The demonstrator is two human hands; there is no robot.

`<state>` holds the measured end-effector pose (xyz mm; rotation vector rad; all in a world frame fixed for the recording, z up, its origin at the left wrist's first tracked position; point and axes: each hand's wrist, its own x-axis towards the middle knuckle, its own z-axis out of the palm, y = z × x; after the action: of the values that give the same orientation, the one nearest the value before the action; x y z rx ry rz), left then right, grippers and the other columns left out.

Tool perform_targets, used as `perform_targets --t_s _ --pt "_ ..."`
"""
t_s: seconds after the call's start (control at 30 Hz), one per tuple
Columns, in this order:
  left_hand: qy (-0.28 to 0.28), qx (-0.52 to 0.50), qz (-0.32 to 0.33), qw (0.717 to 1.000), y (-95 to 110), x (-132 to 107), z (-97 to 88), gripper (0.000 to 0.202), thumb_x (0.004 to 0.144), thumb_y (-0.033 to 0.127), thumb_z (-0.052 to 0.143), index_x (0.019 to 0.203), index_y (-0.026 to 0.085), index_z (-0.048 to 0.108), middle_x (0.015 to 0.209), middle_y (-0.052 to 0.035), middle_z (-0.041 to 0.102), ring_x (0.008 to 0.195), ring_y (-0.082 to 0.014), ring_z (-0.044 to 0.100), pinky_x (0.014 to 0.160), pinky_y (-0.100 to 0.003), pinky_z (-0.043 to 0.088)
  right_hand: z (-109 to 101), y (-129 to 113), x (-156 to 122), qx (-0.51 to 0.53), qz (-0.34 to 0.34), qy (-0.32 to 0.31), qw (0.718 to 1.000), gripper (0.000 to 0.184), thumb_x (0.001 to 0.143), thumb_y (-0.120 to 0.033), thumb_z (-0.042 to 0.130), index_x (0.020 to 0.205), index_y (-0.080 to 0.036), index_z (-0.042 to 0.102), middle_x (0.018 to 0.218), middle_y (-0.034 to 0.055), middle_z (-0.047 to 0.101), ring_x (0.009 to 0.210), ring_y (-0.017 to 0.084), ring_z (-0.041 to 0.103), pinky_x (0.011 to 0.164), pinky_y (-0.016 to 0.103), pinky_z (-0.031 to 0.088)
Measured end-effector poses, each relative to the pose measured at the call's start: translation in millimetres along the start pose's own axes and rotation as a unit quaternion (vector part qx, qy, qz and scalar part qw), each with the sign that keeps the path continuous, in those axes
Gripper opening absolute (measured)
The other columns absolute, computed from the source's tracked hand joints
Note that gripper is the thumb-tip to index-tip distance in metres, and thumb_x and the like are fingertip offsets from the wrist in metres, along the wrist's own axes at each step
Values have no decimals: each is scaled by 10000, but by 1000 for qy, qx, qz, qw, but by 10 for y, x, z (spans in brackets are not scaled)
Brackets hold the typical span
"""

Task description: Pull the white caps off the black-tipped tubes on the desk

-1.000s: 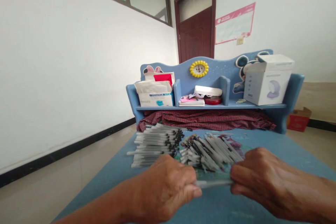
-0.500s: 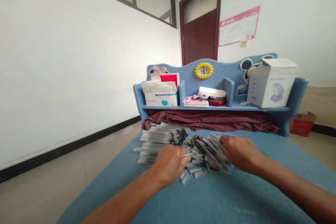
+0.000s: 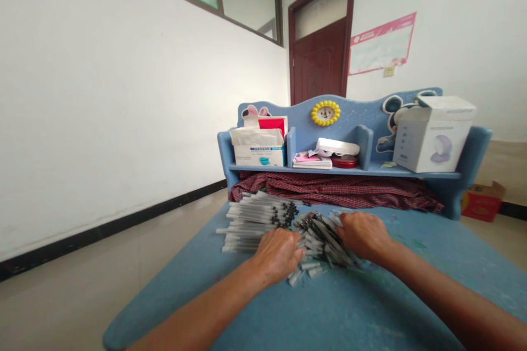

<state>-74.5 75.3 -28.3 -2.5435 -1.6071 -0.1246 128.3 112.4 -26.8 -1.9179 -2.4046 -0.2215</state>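
At the near side, the bare blue bench (image 3: pixel 329 312) runs beneath both forearms. The left hand (image 3: pixel 276 256) is curled at the left edge of a loose heap of clear pens (image 3: pixel 325 238); the right hand (image 3: pixel 364 235) is curled over the heap's right side. Whether either one pinches a pen is hidden, so I cannot tell. Short translucent pen caps (image 3: pixel 310 270) lie just in front of the heap. To its left, beyond the left hand, a stack of clear pens with black ends (image 3: pixel 251 225) lies roughly parallel, ends pointing right. Behind them, a red plaid cloth (image 3: pixel 337 191) is bunched under a blue shelf (image 3: pixel 364 148) holding a mask box (image 3: pixel 259 154), a red round tin (image 3: pixel 345 162) and a white carton (image 3: pixel 436 140). Farther back stands a dark red door (image 3: pixel 319 60).
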Motion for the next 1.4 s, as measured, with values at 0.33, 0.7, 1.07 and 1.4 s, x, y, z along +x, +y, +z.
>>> perform_targets --t_s 0.33,0.7,1.07,1.4 --pt "-34 45 -47 997 -504 -207 -95 151 833 203 472 793 175 615 816 -66 659 796 -218 631 669 -280 438 -81 134 -90 48 -2 51 998 376 886 -343 346 801 -172 670 794 147 703 769 259 667 609 301 400" --pt "-60 112 -37 991 -680 -402 -18 169 819 150 464 888 159 618 912 -89 605 864 -218 585 731 -312 460 64 183 -114 95 -23 93 991 382 892 -377 336 751 -207 647 720 82 699 657 196 639 534 259 275" --pt "-49 204 74 975 -610 -380 109 281 824 -4 368 747 100 617 799 -121 617 782 -242 547 651 -337 430 76 169 -140 106 -41 96 989 376 897 -370 334 759 -204 642 709 76 693 638 181 627 535 251 264" --pt "-34 194 96 976 -645 -389 4 201 822 54 408 762 125 586 815 -117 597 796 -237 535 698 -350 451 52 138 -193 116 -48 115 985 347 894 -333 349 749 -200 635 683 67 681 615 164 610 532 254 246"
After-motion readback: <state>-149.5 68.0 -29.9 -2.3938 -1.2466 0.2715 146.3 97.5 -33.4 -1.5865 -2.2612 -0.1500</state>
